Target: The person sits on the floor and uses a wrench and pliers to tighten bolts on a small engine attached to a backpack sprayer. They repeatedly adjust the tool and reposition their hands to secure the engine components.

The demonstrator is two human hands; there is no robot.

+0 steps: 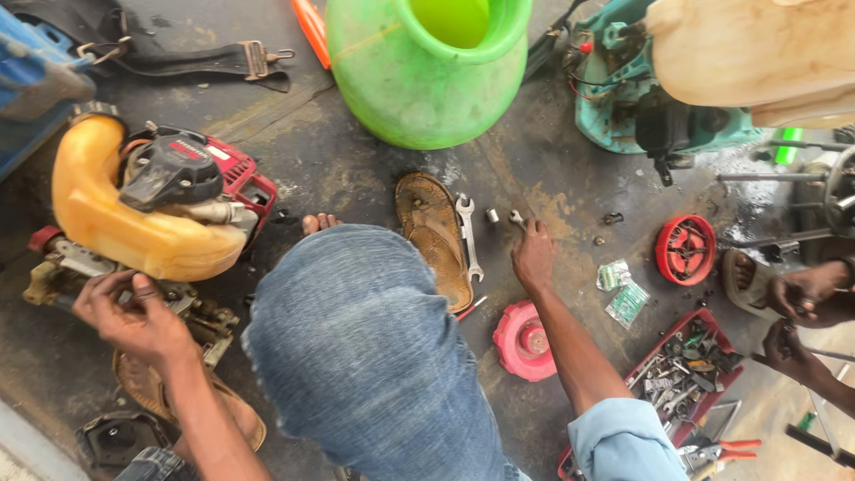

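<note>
**Work area: dark, stained floor**

The floor (356,169) is dark, greasy concrete with parts scattered over it. A green tub (419,80) stands at top centre; a strap (205,61) lies at upper left. A teal machine (623,98) sits at upper right, and a red tray (686,370) of small tools lies at lower right.

**Hands and parts**

The left hand (134,316), at left of frame, rests on the metal base of a small engine (151,205) with a yellow tank and red housing; fingers are curled on the part. The right hand (533,254) reaches to centre frame, fingertips touching a small fitting (516,216) on the floor. A socket (492,215) lies just beside it, and a spanner (468,236) lies further left against a sandal (435,236). A pink cap (524,341) sits below the right forearm. The two hands are well apart.

**Limits of view**

A denim-clad knee (374,356) hides the lower centre floor. Whether the right hand pinches the fitting cannot be told. Another person's hands (802,298) are cut off at the right edge.
</note>
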